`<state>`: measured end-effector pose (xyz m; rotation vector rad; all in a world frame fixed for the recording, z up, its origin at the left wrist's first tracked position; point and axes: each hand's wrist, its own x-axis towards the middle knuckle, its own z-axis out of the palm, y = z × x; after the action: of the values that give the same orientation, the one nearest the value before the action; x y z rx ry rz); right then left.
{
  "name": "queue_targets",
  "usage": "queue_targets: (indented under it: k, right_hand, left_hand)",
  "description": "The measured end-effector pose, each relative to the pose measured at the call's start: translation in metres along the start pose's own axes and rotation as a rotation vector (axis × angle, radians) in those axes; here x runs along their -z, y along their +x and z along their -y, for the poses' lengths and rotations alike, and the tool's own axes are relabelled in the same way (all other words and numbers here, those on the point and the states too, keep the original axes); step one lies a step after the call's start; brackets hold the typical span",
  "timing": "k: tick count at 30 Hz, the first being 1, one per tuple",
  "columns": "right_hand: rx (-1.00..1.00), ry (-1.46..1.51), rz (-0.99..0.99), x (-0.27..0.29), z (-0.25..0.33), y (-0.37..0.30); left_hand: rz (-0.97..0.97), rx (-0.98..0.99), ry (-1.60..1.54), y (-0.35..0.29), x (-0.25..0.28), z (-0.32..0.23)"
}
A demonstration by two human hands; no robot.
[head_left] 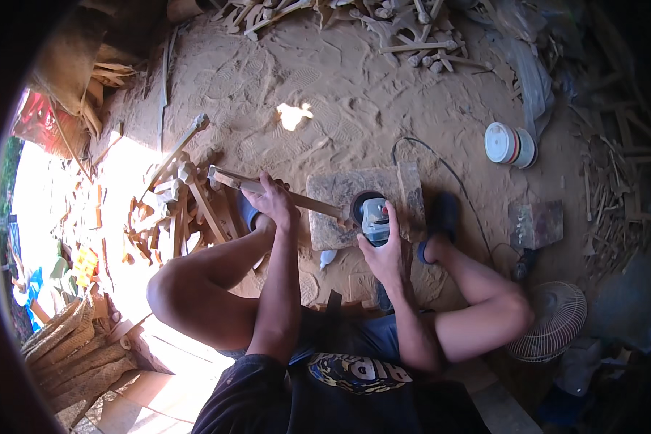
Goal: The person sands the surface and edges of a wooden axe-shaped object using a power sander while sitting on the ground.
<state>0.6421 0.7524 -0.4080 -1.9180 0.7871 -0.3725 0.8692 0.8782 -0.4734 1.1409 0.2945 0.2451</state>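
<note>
My left hand (271, 202) is wrapped around a long, narrow wooden piece (312, 205), which slants from upper left down to the right. Its right end rests by the dark round disc of an angle grinder (375, 219); whether they touch I cannot tell. The grinder has a grey-teal body with a small red part, and my right hand (385, 257) grips it from below. Both sit over a worn, dusty block (329, 181) on the sand between my feet.
Shaped wooden pieces (195, 195) are heaped at left, with more (419, 47) at the far edge. A black cord (456, 173) curves across the sand at right. Also there are a white bucket (510, 145), a box-like block (535, 224) and a round fan (553, 322).
</note>
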Motion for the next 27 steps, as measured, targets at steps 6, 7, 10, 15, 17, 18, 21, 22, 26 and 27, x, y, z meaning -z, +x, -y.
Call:
queue_targets:
  k: [6,7,10,15,17,18,21,22,26,27]
  right_hand:
    - [-0.105,-0.15,-0.022,0.027,0.024,0.005]
    - [-0.105,-0.149,-0.019,0.028,0.023,0.006]
    - [-0.114,-0.114,-0.048,0.032,0.017,0.008]
    - [-0.115,-0.045,0.023,0.025,0.018,0.007]
    - [-0.082,0.003,0.033,0.017,0.012,0.005]
    - [-0.068,0.027,0.049,0.012,0.007,0.005]
    - [-0.073,0.119,0.085,0.003,-0.003,0.003]
    - [-0.058,0.12,0.088,0.001,-0.002,0.004]
    - [-0.035,0.108,0.083,-0.005,-0.005,0.006]
    - [-0.033,0.108,0.084,-0.007,-0.006,0.006]
  left_hand:
    - [-0.037,-0.034,-0.091,0.009,0.004,-0.011]
    - [0.004,-0.055,-0.207,0.011,0.005,-0.014]
    - [0.115,-0.1,-0.096,0.008,-0.001,-0.024]
    - [0.267,-0.14,-0.042,0.006,-0.012,-0.033]
    - [0.21,-0.205,0.039,0.005,-0.02,-0.031]
    - [0.213,-0.204,0.037,0.003,-0.022,-0.029]
    - [0.189,-0.276,0.056,-0.007,-0.027,-0.026]
    - [0.188,-0.269,0.053,-0.01,-0.03,-0.027]
    - [0.192,-0.252,0.114,-0.017,-0.042,-0.027]
    - [0.216,-0.282,0.154,-0.016,-0.042,-0.027]
